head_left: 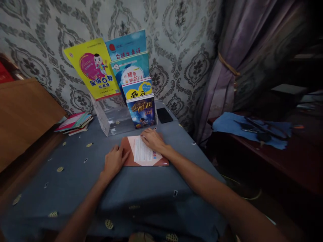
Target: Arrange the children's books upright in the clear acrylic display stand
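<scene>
A thin brown-and-pink book (pixel 145 154) with a block of printed text lies flat on the blue-grey tablecloth in front of me. My left hand (pixel 115 159) rests at its left edge, fingers stretched out and apart. Across its upper right part lies my right hand (pixel 152 139), palm down with the fingers extended on the cover. Just behind stands a clear book rack (pixel 118 125). In it, a dark blue book (pixel 141 112) is in front, with several taller books behind, and a yellow workbook (pixel 94 69) leans at the left.
Several thin books (pixel 75 121) are stacked at the back left beside a brown panel (pixel 27 114). A black phone (pixel 164 115) lies right of the rack. The patterned wall (pixel 174 50) is behind. On the right, a dark red surface (pixel 275 161) bears a blue cloth (pixel 228 126) and glasses.
</scene>
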A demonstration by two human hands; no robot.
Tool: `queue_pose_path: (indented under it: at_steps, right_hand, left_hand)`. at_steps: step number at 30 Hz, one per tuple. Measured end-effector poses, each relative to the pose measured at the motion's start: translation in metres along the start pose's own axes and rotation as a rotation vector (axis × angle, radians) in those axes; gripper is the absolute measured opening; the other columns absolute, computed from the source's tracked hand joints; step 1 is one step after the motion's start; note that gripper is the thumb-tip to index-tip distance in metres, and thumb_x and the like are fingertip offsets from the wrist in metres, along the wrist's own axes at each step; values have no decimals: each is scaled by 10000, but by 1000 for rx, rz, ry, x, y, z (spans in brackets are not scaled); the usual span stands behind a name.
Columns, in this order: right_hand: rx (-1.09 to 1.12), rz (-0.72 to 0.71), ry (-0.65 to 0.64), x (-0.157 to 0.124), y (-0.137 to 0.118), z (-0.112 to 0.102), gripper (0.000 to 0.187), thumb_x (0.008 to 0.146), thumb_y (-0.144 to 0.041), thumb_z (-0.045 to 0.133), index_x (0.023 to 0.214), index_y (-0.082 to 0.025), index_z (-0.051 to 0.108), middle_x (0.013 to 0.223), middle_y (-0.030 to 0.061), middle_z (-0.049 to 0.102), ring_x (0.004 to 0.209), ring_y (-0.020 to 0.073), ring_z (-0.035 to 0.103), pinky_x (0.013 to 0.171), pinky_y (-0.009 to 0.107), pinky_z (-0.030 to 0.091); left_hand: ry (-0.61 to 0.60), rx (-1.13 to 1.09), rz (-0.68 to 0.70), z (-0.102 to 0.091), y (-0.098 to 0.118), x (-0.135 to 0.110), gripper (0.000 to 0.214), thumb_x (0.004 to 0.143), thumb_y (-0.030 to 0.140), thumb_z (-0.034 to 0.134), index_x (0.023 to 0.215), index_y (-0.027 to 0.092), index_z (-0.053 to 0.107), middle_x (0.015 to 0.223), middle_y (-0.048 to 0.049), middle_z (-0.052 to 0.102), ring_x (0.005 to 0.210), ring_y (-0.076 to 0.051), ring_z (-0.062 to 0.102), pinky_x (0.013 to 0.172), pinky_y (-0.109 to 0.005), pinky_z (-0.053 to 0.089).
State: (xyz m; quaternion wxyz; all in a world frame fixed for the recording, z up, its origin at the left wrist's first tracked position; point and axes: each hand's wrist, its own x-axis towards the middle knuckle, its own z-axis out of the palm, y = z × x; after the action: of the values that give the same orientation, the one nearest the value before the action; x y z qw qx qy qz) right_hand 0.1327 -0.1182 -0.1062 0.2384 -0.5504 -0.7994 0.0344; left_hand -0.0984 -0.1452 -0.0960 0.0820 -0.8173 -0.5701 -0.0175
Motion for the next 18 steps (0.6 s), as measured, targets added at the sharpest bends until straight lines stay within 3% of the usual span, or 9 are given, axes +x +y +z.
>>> queue_pose_path:
  at_steps: [7,11,18]
  right_hand:
    - [25,-221,-116,-9,-11,16,213,1024,-223,515,1176,-150,645,1306,139,649,1227,252,566,1058,429,369]
    - [30,-181,-139,-11,-11,17,252,1033,-261,511,1239,-168,623,1373,142,619,1275,275,549,1068,483,358]
    - [-17,-119,-169,-13,-7,9,306,1051,-302,471,1290,-191,626,1423,134,593,1297,285,526,1030,461,379]
  left_hand:
    - [143,-124,111,21,3,7,383,1025,424,426,1172,182,684,1053,-105,613,984,-245,584,897,-375,489]
    - [171,-160,127,29,0,9,400,1023,410,424,1223,171,674,1085,-114,618,997,-254,571,927,-403,482]
    - [188,-183,141,30,-3,6,403,1042,404,408,1255,184,670,1176,-122,634,1051,-257,570,963,-418,458]
